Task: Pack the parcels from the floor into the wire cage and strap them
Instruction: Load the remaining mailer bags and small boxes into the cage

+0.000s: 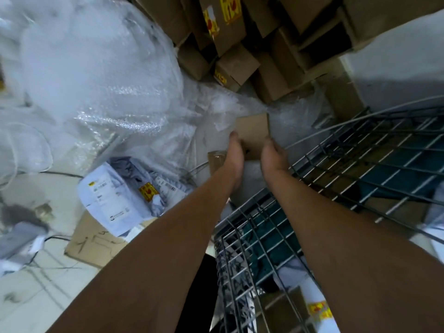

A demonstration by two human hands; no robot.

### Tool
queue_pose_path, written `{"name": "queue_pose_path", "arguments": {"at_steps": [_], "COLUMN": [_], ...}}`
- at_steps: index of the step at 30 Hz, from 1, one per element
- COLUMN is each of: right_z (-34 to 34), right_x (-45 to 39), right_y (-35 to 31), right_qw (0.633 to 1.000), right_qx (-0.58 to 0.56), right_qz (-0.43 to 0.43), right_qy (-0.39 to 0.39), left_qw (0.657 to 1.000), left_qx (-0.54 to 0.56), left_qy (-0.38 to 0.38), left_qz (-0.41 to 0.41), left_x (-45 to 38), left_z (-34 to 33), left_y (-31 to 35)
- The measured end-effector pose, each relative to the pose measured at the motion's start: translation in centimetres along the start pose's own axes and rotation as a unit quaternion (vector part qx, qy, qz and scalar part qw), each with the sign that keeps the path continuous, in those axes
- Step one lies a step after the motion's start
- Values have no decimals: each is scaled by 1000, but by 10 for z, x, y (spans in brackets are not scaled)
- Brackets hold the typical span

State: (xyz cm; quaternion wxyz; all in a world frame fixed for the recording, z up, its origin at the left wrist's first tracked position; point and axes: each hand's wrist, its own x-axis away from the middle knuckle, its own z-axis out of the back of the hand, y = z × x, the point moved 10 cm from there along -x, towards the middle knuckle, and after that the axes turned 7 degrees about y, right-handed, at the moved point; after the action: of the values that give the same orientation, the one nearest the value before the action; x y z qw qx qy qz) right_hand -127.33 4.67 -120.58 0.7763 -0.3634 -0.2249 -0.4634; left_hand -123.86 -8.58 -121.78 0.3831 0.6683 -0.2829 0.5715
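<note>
A small brown cardboard parcel (254,133) is gripped between both hands over crumpled bubble wrap on the floor. My left hand (234,153) presses its left edge and my right hand (272,155) presses its right edge. The wire cage (336,179) stands just right of and below the hands, with parcels and a teal item visible through its mesh. More parcels lie on the floor: a grey plastic mailer (120,195) with labels, a flat cardboard piece (93,243) under it, and a small box (216,162) behind my left wrist.
A large roll of bubble wrap (96,75) fills the upper left. Stacked brown boxes (230,44) with yellow stickers stand at the top centre. Cables run over the tiled floor (36,296) at lower left. A white wall (396,58) rises at the right.
</note>
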Motion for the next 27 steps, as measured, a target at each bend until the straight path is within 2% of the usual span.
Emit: {"name": "queue_pose_path", "arguments": {"at_steps": [7, 11, 16, 22, 27], "right_z": [35, 88, 185, 294, 384], "right_x": [126, 195, 250, 265, 267], "right_y": [-97, -169, -224, -229, -189], "right_qw": [992, 978, 961, 921, 881], "right_qx": [-66, -132, -222, -367, -457], "right_qz": [24, 90, 136, 116, 118], "right_qy": [-105, -135, -99, -66, -28], "left_qw": [995, 979, 954, 918, 909], "left_qx": [36, 30, 35, 35, -7], "left_qy": [1, -8, -26, -83, -112], "left_qz": [-89, -200, -296, -387, -401], "left_x": [147, 242, 342, 442, 492], "left_z": [21, 11, -22, -72, -118], "left_y": [72, 139, 187, 188, 136]}}
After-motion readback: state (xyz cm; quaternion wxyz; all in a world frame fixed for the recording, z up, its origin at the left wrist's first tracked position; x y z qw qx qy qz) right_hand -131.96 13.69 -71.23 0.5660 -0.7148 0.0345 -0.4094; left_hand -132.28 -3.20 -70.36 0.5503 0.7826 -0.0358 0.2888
